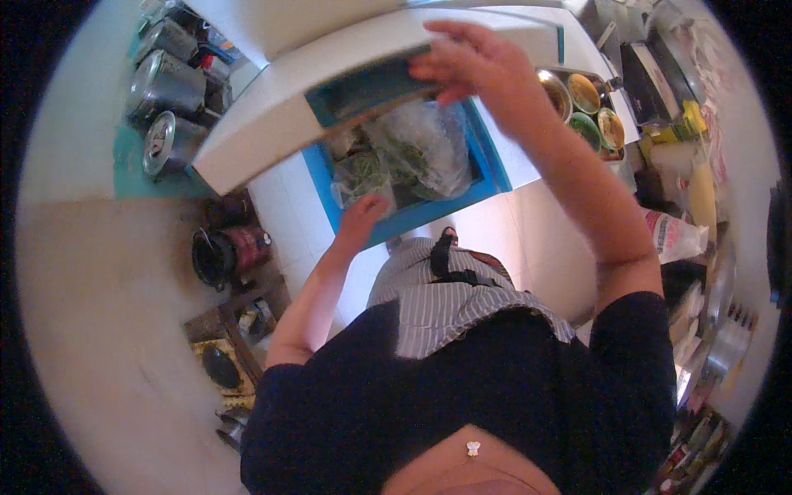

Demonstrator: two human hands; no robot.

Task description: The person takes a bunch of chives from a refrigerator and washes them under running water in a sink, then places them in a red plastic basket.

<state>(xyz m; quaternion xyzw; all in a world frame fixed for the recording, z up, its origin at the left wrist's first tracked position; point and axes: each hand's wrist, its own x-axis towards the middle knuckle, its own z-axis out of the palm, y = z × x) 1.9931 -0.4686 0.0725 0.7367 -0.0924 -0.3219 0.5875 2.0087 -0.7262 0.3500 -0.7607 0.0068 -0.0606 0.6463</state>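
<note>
A blue drawer stands pulled out before me, beneath the front of a white cabinet. Inside it lie a large clear plastic bag with green leafy vegetables and a smaller bag of greens. My left hand is at the drawer's near rim, beside the smaller bag. Its fingers are curled, and whether they grip the bag or the rim is unclear. Blurred, my right hand hovers over the cabinet edge at the drawer's far side, fingers apart and holding nothing visible.
Metal pots with lids stand at the far left. Right of the drawer, a tray holds several round bowls. A dark pot sits lower left. A white bag with red print lies at the right.
</note>
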